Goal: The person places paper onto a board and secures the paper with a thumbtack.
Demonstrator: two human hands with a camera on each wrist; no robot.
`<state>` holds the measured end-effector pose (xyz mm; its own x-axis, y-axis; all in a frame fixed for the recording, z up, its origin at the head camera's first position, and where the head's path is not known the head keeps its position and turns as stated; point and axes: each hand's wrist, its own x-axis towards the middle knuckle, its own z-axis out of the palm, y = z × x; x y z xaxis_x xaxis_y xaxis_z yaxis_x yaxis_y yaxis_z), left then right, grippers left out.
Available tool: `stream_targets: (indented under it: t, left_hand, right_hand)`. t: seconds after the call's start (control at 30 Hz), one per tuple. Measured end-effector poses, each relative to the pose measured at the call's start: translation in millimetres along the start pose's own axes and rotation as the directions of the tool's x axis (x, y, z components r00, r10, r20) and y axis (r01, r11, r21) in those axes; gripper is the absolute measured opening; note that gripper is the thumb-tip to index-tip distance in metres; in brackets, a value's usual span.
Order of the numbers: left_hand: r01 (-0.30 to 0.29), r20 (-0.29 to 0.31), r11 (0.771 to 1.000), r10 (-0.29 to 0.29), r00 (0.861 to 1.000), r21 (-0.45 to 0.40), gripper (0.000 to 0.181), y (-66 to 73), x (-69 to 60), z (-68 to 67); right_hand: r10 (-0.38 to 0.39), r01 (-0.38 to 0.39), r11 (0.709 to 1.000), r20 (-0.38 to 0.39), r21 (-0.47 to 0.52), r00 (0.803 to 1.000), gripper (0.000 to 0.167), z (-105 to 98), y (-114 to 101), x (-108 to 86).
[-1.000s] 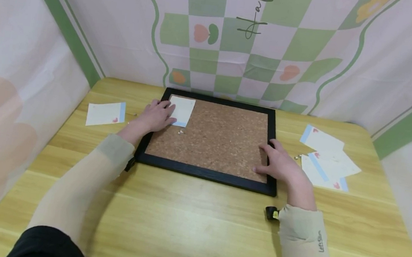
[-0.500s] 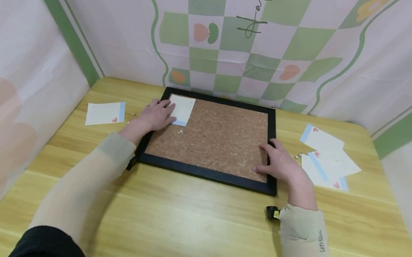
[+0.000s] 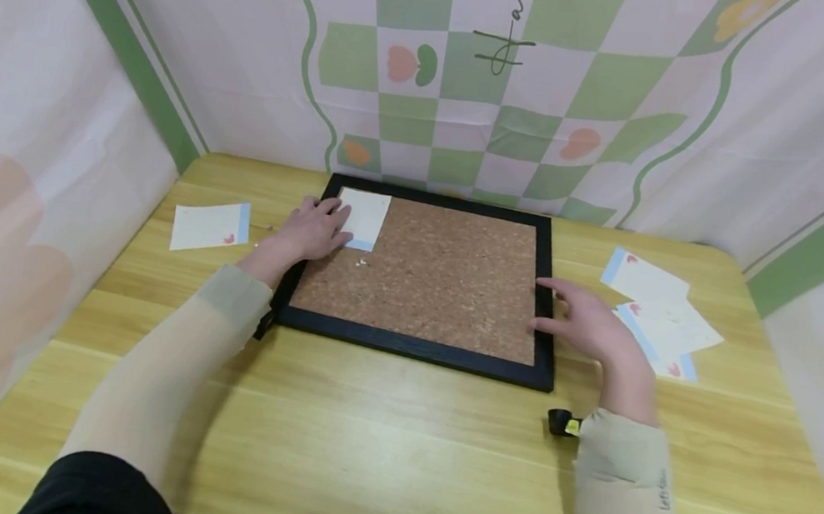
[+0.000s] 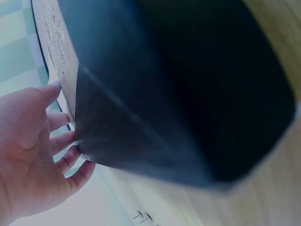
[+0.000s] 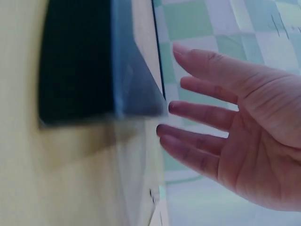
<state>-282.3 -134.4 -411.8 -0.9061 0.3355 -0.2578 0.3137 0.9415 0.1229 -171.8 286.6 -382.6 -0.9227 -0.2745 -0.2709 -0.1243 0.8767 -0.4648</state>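
Extending across the lower frame, the wooden table (image 3: 375, 463) carries, at centre, a black-framed corkboard (image 3: 447, 286). The work appears at an early stage: small pins (image 3: 362, 263) lie loose on the cork and one placed card (image 3: 369, 215) occupies its upper-left corner (whether fastened cannot be told), while a cluster of cards (image 3: 683, 327) at right and a lone card (image 3: 204, 228) at left remain off the board. The right hand (image 3: 594, 322), at the board's right border, has fingers extended and thumb apart, grasping nothing, well apart from the placed card. Farther up, the left hand (image 3: 309, 231) spreads loosely over the left border, gripping nothing evident, its fingertips at the placed card's left edge. Behind hangs patterned cloth (image 3: 463, 128).
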Motion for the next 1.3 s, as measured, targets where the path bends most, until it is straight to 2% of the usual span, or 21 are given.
stream_targets:
  t: [0.1,0.2,0.37,0.5,0.63,0.8,1.03,1.3]
  left_hand:
    - [-0.005,0.003,1.000,0.005,1.000,0.000,0.062,0.1,0.2,-0.4]
    - [-0.008,0.007,1.000,0.008,1.000,0.000,0.062,0.2,0.5,-0.6]
    - [-0.009,0.018,1.000,0.009,1.000,0.011,0.063,0.6,0.7,-1.0]
    - [-0.009,0.033,1.000,0.008,0.999,0.010,0.063,0.9,0.6,-1.8]
    - [0.000,0.045,1.000,0.000,0.999,-0.009,0.063,0.7,0.3,-2.2]
    - [0.005,0.050,1.000,-0.004,0.999,-0.009,0.063,0.8,0.3,-1.8]
    - [0.003,0.055,1.000,-0.003,0.998,0.004,0.063,0.3,1.6,-0.7]
    - [0.008,0.062,1.000,-0.009,0.998,0.007,0.063,0.8,2.2,0.0]
  right_hand:
    - [0.013,-0.010,0.998,-0.045,0.062,0.999,0.066,-7,9,-6.1]
    - [0.009,0.004,0.996,-0.135,0.091,0.991,0.057,-12,20,-11.6]
    - [0.029,-0.007,0.997,-0.304,0.072,0.952,0.041,-16,38,-18.4]
    - [0.095,-0.057,0.992,-0.361,0.114,0.928,0.039,-17,52,-22.7]
    - [0.175,-0.114,0.976,-0.359,0.185,0.917,0.041,-18,60,-25.4]
    - [0.231,-0.181,0.968,-0.333,0.175,0.914,0.039,-15,65,-24.1]
    - [0.252,-0.210,0.964,-0.305,0.164,0.919,0.034,-10,71,-21.1]
    - [0.256,-0.219,0.961,-0.242,0.169,0.936,0.034,-8,75,-17.7]
